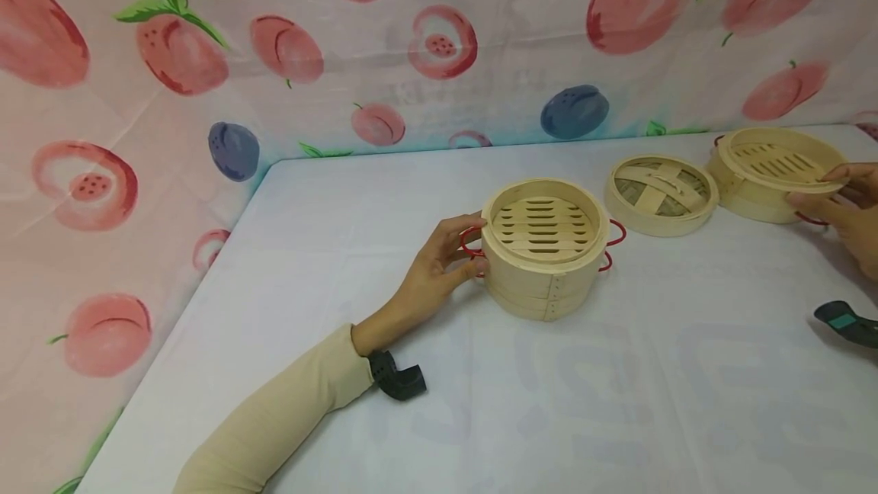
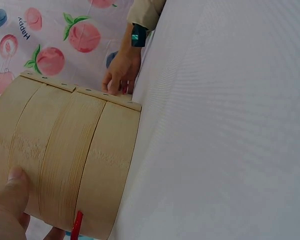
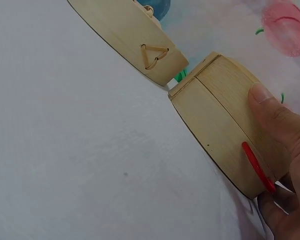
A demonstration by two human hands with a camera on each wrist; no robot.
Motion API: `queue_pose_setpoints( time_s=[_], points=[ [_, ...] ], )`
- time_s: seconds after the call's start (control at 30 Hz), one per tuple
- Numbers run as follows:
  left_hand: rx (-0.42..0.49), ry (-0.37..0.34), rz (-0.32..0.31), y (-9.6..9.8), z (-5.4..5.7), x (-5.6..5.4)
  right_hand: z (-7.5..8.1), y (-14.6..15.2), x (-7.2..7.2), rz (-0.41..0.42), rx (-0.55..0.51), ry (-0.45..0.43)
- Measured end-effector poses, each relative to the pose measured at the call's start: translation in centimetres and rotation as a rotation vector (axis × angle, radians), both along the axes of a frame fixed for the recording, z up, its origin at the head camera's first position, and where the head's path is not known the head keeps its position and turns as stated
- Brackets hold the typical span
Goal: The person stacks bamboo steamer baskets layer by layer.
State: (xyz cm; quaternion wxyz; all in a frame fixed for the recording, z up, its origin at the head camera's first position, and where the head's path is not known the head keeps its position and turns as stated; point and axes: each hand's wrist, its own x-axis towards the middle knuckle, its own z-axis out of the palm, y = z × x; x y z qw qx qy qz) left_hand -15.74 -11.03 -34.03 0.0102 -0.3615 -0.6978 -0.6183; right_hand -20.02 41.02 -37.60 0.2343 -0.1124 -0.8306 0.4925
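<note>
A stack of two bamboo steamer baskets (image 1: 517,288) stands on the table in the head view, its slatted floor showing inside the top one and red handles on both sides. My left hand (image 1: 439,261) grips its left side by the red handles; in the left wrist view the thumb (image 2: 15,182) presses the bamboo wall. At the far right, another bamboo steamer basket (image 1: 748,193) with a slatted floor sits on the table. My right hand (image 1: 853,208) holds its right side, with the thumb (image 3: 272,112) against the wall beside a red handle (image 3: 257,167).
Between the stack and the right-hand basket lies a round bamboo steamer lid (image 1: 661,208) with a woven top and strap handle. A white cloth covers the table (image 1: 343,250). Behind it hangs a fruit-print curtain (image 1: 507,36). Dark wrist mounts (image 1: 398,380) are on both wrists.
</note>
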Motion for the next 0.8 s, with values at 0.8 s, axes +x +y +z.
queue_pose_setpoints(
  time_s=[0.8],
  points=[
    [0.044,0.033,-0.032,0.1,-0.9,-0.6,0.8,1.7,-1.0,-0.013,-0.064,-0.083]
  ],
)
